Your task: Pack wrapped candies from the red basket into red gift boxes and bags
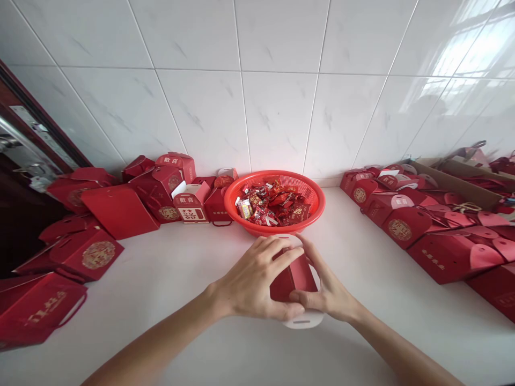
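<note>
While gripping a small red box [304, 273] from both sides, holds it open at the middle of a white tabletop [209, 348], just in front of a red plastic basket [274, 230]. Curves the left hand [257, 279] over the box's left side, with fingers arched toward the far end and the thumb laid at the near white flap [306, 321]. Clasps the right side with the right hand [332, 292], stretching the index finger to the far end and bending the thumb in at the near end, close to the left thumb. Faces a heap of wrapped sweets [277, 202], mostly red, inside the basket, with pale wall tiles [277, 118] beyond. Has red gift boxes [98, 254] with gold print clustered on the left, among them a box with a white front panel [190, 206] near the basket, and a dark red door frame [16, 91] beyond. Has more red boxes [446, 257] lined up in rows on the right, alongside an open cardboard carton [477, 194]
</note>
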Demonstrator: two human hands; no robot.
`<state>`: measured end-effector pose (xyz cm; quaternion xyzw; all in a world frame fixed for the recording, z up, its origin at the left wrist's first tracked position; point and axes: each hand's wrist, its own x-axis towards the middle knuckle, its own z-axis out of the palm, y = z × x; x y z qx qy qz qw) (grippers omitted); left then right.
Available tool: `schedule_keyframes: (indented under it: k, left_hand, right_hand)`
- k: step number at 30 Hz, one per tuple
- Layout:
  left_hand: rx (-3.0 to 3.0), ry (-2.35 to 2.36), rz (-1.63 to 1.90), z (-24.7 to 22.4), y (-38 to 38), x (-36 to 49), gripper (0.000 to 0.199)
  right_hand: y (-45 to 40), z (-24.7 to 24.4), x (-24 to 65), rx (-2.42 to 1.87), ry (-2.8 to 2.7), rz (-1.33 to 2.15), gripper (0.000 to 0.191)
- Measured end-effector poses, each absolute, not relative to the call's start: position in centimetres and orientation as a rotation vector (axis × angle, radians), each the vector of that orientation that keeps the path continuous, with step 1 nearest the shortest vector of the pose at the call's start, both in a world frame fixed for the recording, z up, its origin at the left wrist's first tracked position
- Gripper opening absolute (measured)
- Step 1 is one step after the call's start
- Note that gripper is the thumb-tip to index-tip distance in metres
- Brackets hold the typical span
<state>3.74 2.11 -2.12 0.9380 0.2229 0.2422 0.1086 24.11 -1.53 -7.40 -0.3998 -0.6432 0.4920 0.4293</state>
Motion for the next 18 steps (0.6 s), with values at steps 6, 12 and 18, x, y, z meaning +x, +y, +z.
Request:
schedule_keyframes:
  k: [6,12,18]
  left_hand:
    - [2.614,0.807,0.825,-1.6,2.9,2.9,0.046]
    - [2.605,0.932,0.711,-0.3,3.2,1.9,0.016]
    - [2.622,1.15,0.31,0.8,2.6,0.2,0.051]
  right_hand:
    - [-1.2,-7.3,24.5,-0.999,-1.433,1.238,0.075]
    - [-1.2,-7.5,24.9,-1.046,-1.121,1.113,0.027]
    - [-0.9,-7.1,25.0,-1.068,-0.954,1.129,0.034]
